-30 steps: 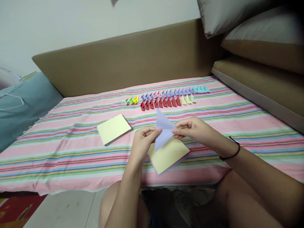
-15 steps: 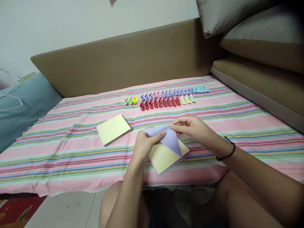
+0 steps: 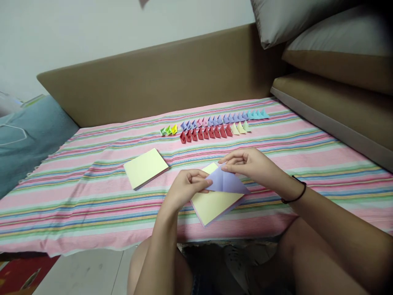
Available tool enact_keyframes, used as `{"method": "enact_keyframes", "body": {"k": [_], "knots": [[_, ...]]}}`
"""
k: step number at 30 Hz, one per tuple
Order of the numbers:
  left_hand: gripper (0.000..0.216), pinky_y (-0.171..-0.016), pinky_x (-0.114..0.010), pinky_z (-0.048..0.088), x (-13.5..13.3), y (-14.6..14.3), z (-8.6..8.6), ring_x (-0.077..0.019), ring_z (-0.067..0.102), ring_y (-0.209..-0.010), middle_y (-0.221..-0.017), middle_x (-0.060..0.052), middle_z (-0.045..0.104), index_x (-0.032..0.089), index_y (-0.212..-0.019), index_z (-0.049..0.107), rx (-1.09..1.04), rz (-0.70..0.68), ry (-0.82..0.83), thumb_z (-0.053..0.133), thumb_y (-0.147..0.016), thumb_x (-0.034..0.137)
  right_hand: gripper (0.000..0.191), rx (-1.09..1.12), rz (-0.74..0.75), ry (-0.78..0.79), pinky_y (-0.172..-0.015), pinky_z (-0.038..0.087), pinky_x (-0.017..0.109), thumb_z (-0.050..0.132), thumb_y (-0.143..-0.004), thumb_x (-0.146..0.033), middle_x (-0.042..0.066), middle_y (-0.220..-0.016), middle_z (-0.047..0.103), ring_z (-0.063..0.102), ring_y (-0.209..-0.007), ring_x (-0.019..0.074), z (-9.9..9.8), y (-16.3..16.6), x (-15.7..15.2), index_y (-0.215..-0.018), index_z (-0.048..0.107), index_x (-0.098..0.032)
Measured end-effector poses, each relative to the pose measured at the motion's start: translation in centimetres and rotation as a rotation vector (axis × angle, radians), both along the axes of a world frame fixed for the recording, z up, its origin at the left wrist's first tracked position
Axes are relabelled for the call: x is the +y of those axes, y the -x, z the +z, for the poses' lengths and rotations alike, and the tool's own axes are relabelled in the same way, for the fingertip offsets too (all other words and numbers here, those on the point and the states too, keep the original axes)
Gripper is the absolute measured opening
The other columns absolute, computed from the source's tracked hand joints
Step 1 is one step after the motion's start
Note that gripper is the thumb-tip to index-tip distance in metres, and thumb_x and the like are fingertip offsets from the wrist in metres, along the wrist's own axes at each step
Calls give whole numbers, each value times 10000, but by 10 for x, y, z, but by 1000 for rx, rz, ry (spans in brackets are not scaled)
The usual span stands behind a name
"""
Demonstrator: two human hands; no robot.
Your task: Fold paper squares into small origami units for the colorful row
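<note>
A lavender sheet of origami paper (image 3: 225, 182), folded into a triangle with a crease down its middle, is held between my two hands. My left hand (image 3: 189, 184) pinches its left side between thumb and fingers. At the top corner, my right hand (image 3: 241, 161) grips the paper with thumb and fingertips; a dark cord circles that wrist. Right below the triangle lies a stack of paper (image 3: 211, 207) with a pale yellow sheet on top, partly covered by the folded piece.
Another pale yellow paper stack (image 3: 146, 168) lies to the left. Farther back, several small folded paper pieces stand in rows, among them red ones (image 3: 206, 133) and blue ones (image 3: 258, 114). The striped cloth (image 3: 107, 196) covers the seat; cushions (image 3: 334, 110) pile at right.
The lavender triangle has turned, so its long edge now runs nearly level at the bottom and its point is up. My left hand has shifted slightly down and left.
</note>
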State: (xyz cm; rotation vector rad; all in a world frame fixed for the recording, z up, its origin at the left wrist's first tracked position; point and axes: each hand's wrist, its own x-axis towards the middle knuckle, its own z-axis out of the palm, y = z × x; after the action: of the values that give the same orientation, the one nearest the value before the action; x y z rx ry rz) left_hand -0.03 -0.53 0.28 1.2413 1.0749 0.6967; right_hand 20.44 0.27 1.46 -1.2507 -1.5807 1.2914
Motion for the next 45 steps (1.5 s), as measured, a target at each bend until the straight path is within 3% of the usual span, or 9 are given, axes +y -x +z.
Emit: {"method": "enact_keyframes", "body": {"k": [3, 6, 16, 20, 26, 29, 33, 43, 45], "knots": [[295, -441, -174, 335, -2, -6, -4, -77, 492, -471, -564, 0, 597, 130, -763, 672, 75, -71, -76, 707, -680, 410, 153, -43, 49, -20, -531, 415, 232, 689, -672, -259, 12, -611, 651, 585, -592, 134, -3, 6, -2, -775, 666, -147], [361, -396, -183, 210, -3, -11, -8, -49, 359, -410, -482, 32, 482, 120, -682, 651, 126, -34, -203, 655, -708, 480, 126, -63, 76, -65, -537, 412, 234, 656, -699, -273, 25, -659, 669, 592, -619, 142, -5, 10, -4, -735, 667, -153], [344, -576, -252, 505, -3, -8, 2, -183, 667, -579, -614, -76, 669, 123, -720, 618, 78, -42, -57, 683, -693, 459, 137, -136, -94, -184, -527, 422, 260, 635, -719, -298, 31, -648, 658, 601, -636, 174, 6, 1, -2, -745, 674, -170], [334, -483, -198, 426, -4, -12, 0, -135, 604, -494, -544, -42, 636, 138, -664, 582, 147, -81, -153, 635, -735, 460, 110, -166, -52, -228, -596, 457, 270, 615, -737, -273, 37, -714, 687, 624, -687, 182, 4, 5, -5, -734, 672, -179], [362, -365, -186, 187, -4, -12, -2, -46, 312, -360, -420, 62, 399, 145, -607, 583, 190, -53, -287, 591, -766, 471, 109, -158, 59, -207, -608, 462, 262, 600, -745, -245, 25, -722, 702, 635, -695, 178, 0, 15, -7, -736, 691, -186], [360, -384, -188, 298, -4, -11, 0, -80, 453, -385, -458, 20, 516, 141, -629, 601, 139, -66, -217, 585, -771, 471, 103, -175, -12, -241, -611, 463, 269, 612, -741, -257, 24, -716, 700, 637, -700, 184, 4, 12, -6, -727, 686, -187], [333, -557, -247, 504, -5, -9, 4, -176, 657, -560, -601, -80, 672, 120, -710, 634, 69, -81, -86, 639, -736, 453, 124, -175, -122, -278, -625, 472, 285, 630, -744, -297, 38, -747, 706, 640, -718, 198, 10, -1, -3, -748, 683, -186], [307, -557, -238, 488, 1, 9, 7, -146, 625, -546, -607, -69, 661, 127, -681, 653, 137, -148, -154, 603, -783, 412, 172, -186, -179, -315, -606, 458, 303, 635, -744, -334, 56, -751, 697, 624, -699, 199, 9, -15, 5, -749, 681, -168], [320, -575, -230, 472, 3, 12, 6, -130, 597, -553, -593, -53, 641, 130, -666, 652, 166, -90, -211, 597, -784, 423, 186, -173, -178, -289, -595, 457, 301, 637, -739, -346, 56, -737, 694, 625, -691, 200, 8, -14, 5, -750, 677, -165]]}}
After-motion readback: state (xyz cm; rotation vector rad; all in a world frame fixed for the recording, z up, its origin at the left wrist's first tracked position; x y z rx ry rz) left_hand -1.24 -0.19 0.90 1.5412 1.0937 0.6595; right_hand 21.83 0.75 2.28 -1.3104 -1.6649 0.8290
